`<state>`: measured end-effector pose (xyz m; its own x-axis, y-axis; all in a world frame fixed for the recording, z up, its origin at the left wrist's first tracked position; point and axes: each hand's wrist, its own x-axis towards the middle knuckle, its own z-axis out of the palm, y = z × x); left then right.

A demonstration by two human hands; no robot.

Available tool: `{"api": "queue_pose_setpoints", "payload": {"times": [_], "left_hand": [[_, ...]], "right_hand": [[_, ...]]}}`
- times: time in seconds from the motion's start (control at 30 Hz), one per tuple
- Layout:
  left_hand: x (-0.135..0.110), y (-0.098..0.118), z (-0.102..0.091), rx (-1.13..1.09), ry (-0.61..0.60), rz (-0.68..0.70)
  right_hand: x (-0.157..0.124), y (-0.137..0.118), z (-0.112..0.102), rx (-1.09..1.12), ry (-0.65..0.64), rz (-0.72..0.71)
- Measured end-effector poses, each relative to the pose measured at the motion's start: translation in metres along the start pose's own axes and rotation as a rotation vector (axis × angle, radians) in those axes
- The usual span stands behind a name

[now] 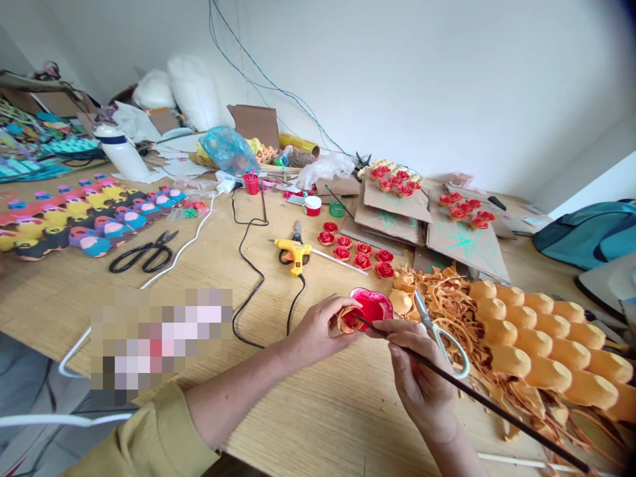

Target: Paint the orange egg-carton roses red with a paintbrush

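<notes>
In my left hand (318,334) is an orange carton flower (349,319), its inner petals partly red. My right hand (422,371) grips a long dark paintbrush (477,391), whose tip touches the flower's centre. Just behind both hands sits a dish of red paint (373,306). Several finished-looking red flowers (364,249) stand in rows on the table beyond the dish. To the right of my right hand, light-handled scissors (442,334) rest against orange scraps (452,298).
A yellow glue gun (294,255) with a black cord lies mid-table. Black scissors (149,255) are to the left, near painted egg cartons (94,212). An orange egg carton (541,331) fills the right side. Cardboard sheets (462,245) carry more red flowers. A white bottle (119,152) stands back left.
</notes>
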<state>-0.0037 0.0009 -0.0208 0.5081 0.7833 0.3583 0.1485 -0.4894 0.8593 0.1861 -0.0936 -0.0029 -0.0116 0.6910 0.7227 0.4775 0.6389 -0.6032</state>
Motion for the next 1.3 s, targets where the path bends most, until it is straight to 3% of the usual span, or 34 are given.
{"api": "queue_pose_setpoints", "payload": {"times": [0.2, 0.3, 0.4, 0.53, 0.67, 0.9, 1.3], "left_hand": [[0.0, 0.001, 0.001, -0.057, 0.056, -0.084], [0.002, -0.004, 0.003, -0.168, 0.105, -0.131], [0.005, -0.011, 0.005, -0.293, 0.146, -0.173], [0.008, -0.014, 0.005, -0.358, 0.171, -0.187], [0.008, -0.01, 0.002, -0.351, 0.184, -0.189], [0.007, -0.007, -0.001, -0.287, 0.21, -0.205], [0.007, -0.014, 0.001, -0.284, 0.211, -0.173]], "right_hand": [[0.001, 0.002, -0.003, 0.086, 0.158, 0.087], [0.006, 0.002, -0.004, 0.057, 0.258, 0.122], [0.009, 0.005, -0.004, 0.078, 0.279, 0.177], [0.005, 0.011, -0.004, 0.06, 0.235, 0.211], [-0.003, 0.017, -0.006, -0.132, 0.118, 0.237], [0.003, 0.013, -0.006, -0.339, 0.004, 0.114], [0.007, 0.011, -0.004, -0.322, -0.046, 0.088]]}}
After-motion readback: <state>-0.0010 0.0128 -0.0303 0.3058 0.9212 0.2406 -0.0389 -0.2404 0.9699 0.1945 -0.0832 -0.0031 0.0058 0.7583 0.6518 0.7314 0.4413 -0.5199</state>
